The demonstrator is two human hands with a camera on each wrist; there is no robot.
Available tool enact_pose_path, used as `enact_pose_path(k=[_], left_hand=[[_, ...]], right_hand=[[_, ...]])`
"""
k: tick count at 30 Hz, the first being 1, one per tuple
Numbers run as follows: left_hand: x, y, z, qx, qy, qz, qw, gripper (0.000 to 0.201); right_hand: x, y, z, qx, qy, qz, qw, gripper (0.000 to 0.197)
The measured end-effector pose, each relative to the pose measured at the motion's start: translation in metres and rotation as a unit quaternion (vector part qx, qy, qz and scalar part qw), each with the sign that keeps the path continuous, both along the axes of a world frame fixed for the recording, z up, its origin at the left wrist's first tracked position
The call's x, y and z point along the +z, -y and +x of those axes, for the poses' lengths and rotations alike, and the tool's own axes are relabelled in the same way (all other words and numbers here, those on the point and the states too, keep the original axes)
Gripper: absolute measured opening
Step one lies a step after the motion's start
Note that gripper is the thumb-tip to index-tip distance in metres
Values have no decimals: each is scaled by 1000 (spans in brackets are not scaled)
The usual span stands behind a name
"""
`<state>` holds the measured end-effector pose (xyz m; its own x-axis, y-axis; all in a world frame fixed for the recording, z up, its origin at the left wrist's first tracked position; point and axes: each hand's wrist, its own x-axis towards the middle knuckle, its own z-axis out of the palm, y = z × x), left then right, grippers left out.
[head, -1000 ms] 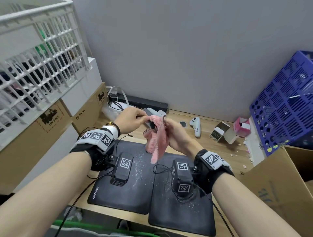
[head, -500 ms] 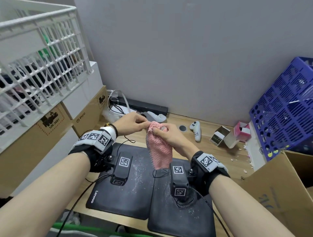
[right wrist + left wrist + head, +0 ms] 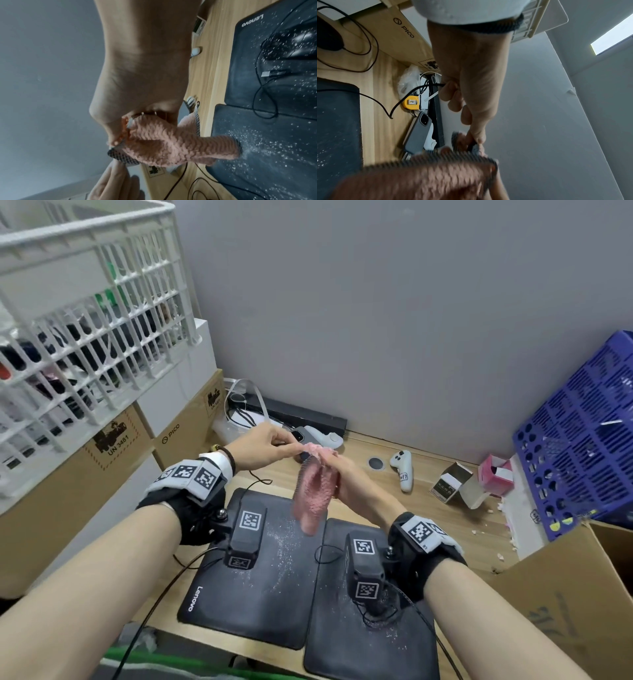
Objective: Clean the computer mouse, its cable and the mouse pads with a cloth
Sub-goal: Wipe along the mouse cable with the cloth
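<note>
A pink knitted cloth with a grey checked edge hangs between both hands above the seam of two black mouse pads. My left hand pinches its top corner with thumb and forefinger; a black cable runs into its curled fingers. My right hand grips the cloth's upper part. The left pad and the right pad carry white specks. The black mouse lies on the right pad, dusted too, with its USB plug beside it; my right wrist camera mostly hides it in the head view.
A grey phone, a yellow tape measure and cables lie at the back left. A white controller, small open boxes and a pink box lie to the right. A blue crate, cardboard box and white basket flank the desk.
The two hands have come together at the top of the cloth, and the left now pinches its corner. The cloth hangs straighter and swings, blurred.
</note>
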<state>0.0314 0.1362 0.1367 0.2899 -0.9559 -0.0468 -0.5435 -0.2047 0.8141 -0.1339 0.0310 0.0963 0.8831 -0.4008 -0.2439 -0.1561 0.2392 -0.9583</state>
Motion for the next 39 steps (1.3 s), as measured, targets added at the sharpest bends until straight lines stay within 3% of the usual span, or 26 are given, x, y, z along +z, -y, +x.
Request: enact_pose_path(k=[4,8,12,15,19,23,30,34,37,39], left_hand=[[-8,2,4,1,-30,-30,999,14],[-22,0,23,14,36,-6,999,15],[-28,-4,29,6,3,-1,1000,12],[-35,-3,27,26,-22,-14,999,13],[-50,-5,29,61,-43,0,997,14],[-59,-12,30,67,-84,27,994,18],[-103,-33,46,-3,-158,172,972,16],[-137,-45,51,-50,-125,253,958,17],[-172,-66,64,7,-85,298,951,19],[-190,-80,79,125,-29,303,944,17]], right_hand=[[-5,-9,18,14,-8,16,1000,45],[-16,-14,26,-31,-60,-102,992,44],[-18,-17,32,-30,-107,-224,968,45],[-23,-17,35,-68,-112,-261,956,51],[-33,-21,39,-109,-118,-241,957,51],[-46,-28,41,-97,-125,-221,963,38],[-87,-36,39,-19,-176,-183,967,25],[-106,-41,39,-16,-211,-143,967,21],[-117,-41,39,-41,-220,-131,966,25],[-124,-42,39,-57,-227,-135,963,24]])
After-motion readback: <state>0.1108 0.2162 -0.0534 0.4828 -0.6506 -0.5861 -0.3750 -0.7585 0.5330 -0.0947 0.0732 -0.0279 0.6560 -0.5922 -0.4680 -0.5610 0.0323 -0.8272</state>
